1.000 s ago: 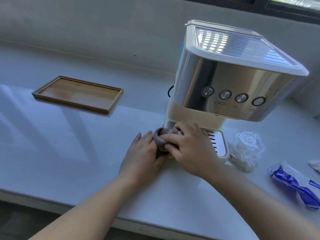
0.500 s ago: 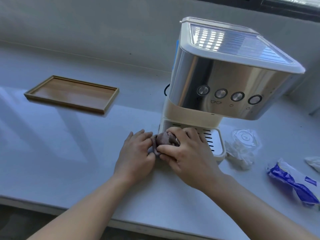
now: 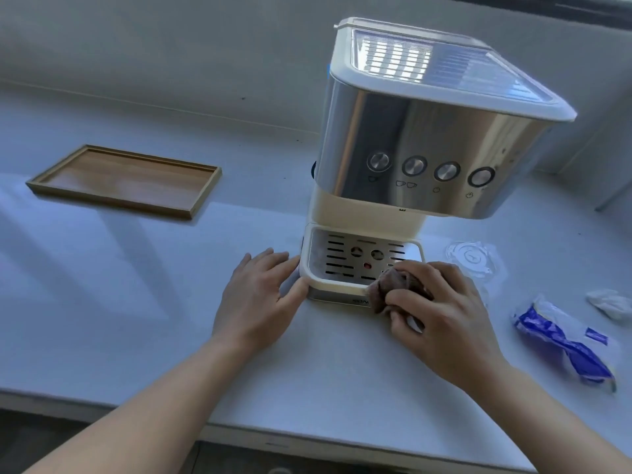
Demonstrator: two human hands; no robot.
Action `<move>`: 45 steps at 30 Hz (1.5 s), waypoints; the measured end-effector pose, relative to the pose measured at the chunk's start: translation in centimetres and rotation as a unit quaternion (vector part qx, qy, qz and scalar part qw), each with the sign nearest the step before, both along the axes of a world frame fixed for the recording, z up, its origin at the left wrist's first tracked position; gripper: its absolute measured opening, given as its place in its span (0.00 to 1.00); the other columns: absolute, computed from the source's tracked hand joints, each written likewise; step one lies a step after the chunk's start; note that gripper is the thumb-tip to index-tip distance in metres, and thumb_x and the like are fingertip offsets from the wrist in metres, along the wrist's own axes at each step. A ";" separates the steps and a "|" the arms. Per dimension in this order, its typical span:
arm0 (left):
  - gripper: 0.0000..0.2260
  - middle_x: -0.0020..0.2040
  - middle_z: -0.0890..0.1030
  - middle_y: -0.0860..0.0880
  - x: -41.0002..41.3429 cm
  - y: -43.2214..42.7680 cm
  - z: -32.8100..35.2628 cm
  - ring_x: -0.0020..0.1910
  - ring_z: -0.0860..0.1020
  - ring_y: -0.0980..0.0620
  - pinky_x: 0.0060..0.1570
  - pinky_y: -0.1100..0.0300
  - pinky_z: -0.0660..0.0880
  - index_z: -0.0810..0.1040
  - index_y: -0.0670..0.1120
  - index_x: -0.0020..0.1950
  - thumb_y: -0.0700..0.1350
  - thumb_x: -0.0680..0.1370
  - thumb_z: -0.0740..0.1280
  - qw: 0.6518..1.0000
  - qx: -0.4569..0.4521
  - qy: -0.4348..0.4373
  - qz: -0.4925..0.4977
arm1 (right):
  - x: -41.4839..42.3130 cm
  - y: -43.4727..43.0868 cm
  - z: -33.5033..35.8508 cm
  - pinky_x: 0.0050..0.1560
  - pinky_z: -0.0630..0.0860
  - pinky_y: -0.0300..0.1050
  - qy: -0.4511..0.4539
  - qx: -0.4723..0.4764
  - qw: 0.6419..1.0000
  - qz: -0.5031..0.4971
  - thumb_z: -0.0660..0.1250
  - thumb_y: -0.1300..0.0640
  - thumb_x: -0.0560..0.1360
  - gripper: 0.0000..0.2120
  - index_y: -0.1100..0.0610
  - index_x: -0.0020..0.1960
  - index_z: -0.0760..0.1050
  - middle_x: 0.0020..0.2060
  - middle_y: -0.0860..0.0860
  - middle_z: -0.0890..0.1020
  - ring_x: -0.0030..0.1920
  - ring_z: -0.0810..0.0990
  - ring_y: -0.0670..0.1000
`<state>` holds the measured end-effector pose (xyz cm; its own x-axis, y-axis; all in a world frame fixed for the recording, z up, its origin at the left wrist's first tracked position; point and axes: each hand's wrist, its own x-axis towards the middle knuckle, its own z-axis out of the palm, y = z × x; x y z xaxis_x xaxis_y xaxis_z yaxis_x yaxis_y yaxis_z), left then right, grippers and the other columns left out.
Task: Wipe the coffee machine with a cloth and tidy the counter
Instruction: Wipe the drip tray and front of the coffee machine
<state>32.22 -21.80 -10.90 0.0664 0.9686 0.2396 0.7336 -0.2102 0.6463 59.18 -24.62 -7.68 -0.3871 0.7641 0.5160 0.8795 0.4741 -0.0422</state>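
Step in hand: wiping the drip tray at the foot of the coffee machine; the tidying appears not yet begun.
Right grip: fingers curled round the bunched cloth, pressing it onto the drip tray's front right corner.
Left grip: fingers straight, holding nothing, flat on the desk, touching the drip tray's front left corner.
Next move: probably a firm pass along the rim while the left grip braces; then the blue wrapper near the desk's right front edge.

White counter: coffee machine, wooden tray.
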 end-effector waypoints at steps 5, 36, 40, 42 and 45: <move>0.15 0.59 0.79 0.59 -0.1 0.1 -0.4 0.69 0.67 0.56 0.70 0.57 0.56 0.73 0.63 0.63 0.63 0.79 0.56 1.000 0.014 0.008 -0.002 | 0.4 -0.7 0.3 0.55 0.70 0.47 0.078 -0.021 0.996 -0.039 0.65 0.57 0.69 0.04 0.51 0.41 0.79 0.56 0.47 0.78 0.51 0.73 0.54; 0.11 0.57 0.80 0.57 0.1 0.0 0.0 0.57 0.71 0.54 0.61 0.45 0.71 0.80 0.58 0.58 0.58 0.80 0.61 1.000 0.029 0.011 0.003 | -13.2 6.8 2.6 0.49 0.70 0.50 0.038 -0.113 0.991 -0.051 0.62 0.49 0.75 0.09 0.46 0.51 0.80 0.47 0.49 0.80 0.50 0.75 0.56; 0.19 0.64 0.78 0.57 -0.1 -0.1 0.0 0.71 0.69 0.52 0.68 0.45 0.68 0.79 0.59 0.63 0.63 0.78 0.57 1.000 0.021 -0.002 0.009 | -8.5 7.7 3.3 0.45 0.68 0.47 0.025 -0.133 0.988 -0.077 0.64 0.49 0.72 0.07 0.47 0.46 0.80 0.45 0.47 0.80 0.50 0.76 0.54; 0.19 0.64 0.78 0.57 0.0 -0.1 0.0 0.71 0.69 0.52 0.69 0.46 0.67 0.79 0.60 0.63 0.63 0.78 0.58 1.000 0.021 -0.003 0.007 | -5.3 7.4 3.1 0.44 0.67 0.46 0.046 -0.139 0.983 -0.108 0.65 0.50 0.71 0.05 0.47 0.43 0.79 0.46 0.45 0.81 0.49 0.75 0.53; 0.17 0.61 0.79 0.57 0.0 0.0 -0.1 0.66 0.69 0.56 0.66 0.49 0.68 0.80 0.58 0.62 0.62 0.79 0.60 0.999 0.036 -0.014 0.007 | -2.3 6.6 2.4 0.43 0.68 0.46 0.054 -0.122 0.979 -0.153 0.66 0.53 0.71 0.04 0.47 0.43 0.79 0.48 0.45 0.82 0.45 0.72 0.54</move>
<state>32.23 -21.84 -11.02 0.0460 0.9492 0.3113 0.7180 -0.2481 0.6503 56.93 -18.05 -5.25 -0.0744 0.9414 0.3289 0.9630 0.1535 -0.2214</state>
